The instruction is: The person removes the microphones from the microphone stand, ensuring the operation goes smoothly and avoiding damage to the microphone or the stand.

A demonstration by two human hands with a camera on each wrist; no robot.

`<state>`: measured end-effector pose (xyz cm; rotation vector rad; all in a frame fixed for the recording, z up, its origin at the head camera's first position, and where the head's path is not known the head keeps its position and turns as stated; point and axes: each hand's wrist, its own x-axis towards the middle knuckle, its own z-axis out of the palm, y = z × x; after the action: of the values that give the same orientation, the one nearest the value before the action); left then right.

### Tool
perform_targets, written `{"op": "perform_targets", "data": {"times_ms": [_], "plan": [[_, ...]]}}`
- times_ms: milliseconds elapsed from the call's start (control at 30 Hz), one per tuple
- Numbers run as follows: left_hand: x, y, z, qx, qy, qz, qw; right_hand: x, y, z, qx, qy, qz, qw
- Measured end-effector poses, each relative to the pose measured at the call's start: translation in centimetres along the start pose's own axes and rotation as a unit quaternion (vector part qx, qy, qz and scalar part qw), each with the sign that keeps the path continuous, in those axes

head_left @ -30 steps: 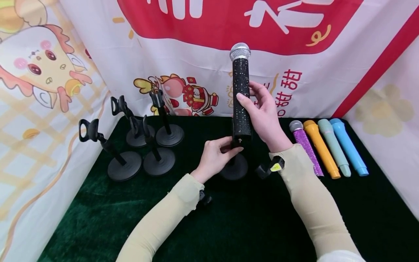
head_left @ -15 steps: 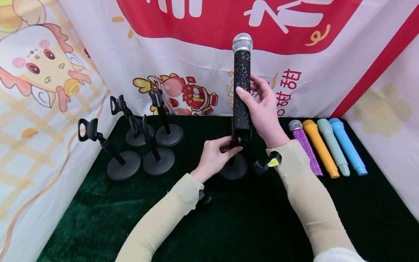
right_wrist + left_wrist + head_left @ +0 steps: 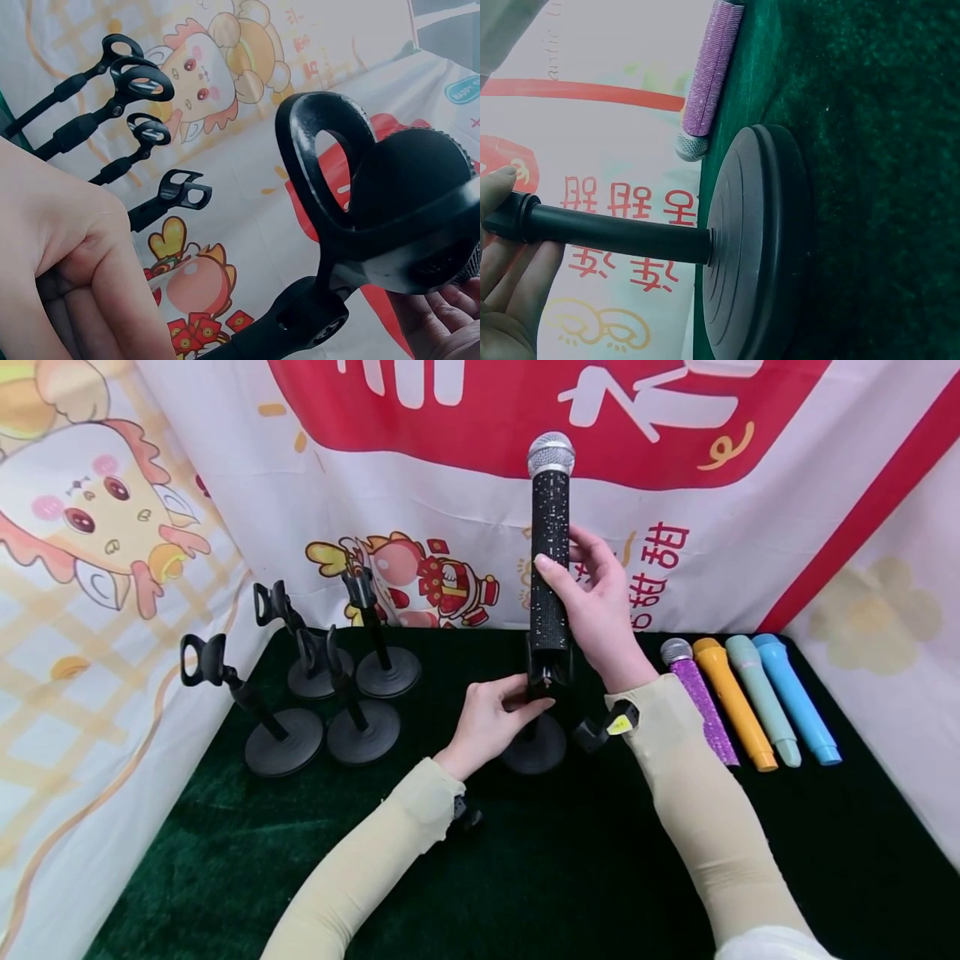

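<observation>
In the head view, my right hand (image 3: pixel 596 602) holds a black glittery microphone (image 3: pixel 551 543) with a silver mesh head, thumb in front and fingers behind. The microphone leans upright, its lower end at the clip (image 3: pixel 322 180) of a black desk microphone stand (image 3: pixel 534 747). The right wrist view shows the clip's open loops around the microphone's end. My left hand (image 3: pixel 491 718) pinches the stand just below the clip. In the left wrist view, its thumb and fingers close on the joint at the top of the stand's pole (image 3: pixel 622 232); the round base rests on the cloth.
Several similar black stands (image 3: pixel 285 739) with bare clips stand at left. At right lie a purple glitter microphone (image 3: pixel 701 706), an orange one (image 3: pixel 737 702), a pale green one (image 3: pixel 765 702) and a blue one (image 3: pixel 798 697). Dark green cloth (image 3: pixel 525 877) covers the table; a printed backdrop (image 3: pixel 465 485) hangs behind.
My right hand and the black microphone have moved upward, slightly left at the end, and more of the clip shows below the microphone. The left hand and stand have stayed put.
</observation>
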<state>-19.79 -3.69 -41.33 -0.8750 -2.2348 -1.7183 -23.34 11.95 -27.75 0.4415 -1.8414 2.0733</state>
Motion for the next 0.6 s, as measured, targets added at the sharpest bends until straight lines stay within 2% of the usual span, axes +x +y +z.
{"op": "perform_targets", "data": {"times_ms": [233, 600], "plan": [[-0.03, 0.09, 0.02, 0.0, -0.001, -0.006, 1.0, 0.18, 0.19, -0.08, 0.02, 0.016, -0.005, 0.9997], [-0.02, -0.01, -0.02, -0.007, -0.005, -0.004, 1.0, 0.5, 0.02, -0.04, 0.015, 0.031, -0.002, 0.9994]]}}
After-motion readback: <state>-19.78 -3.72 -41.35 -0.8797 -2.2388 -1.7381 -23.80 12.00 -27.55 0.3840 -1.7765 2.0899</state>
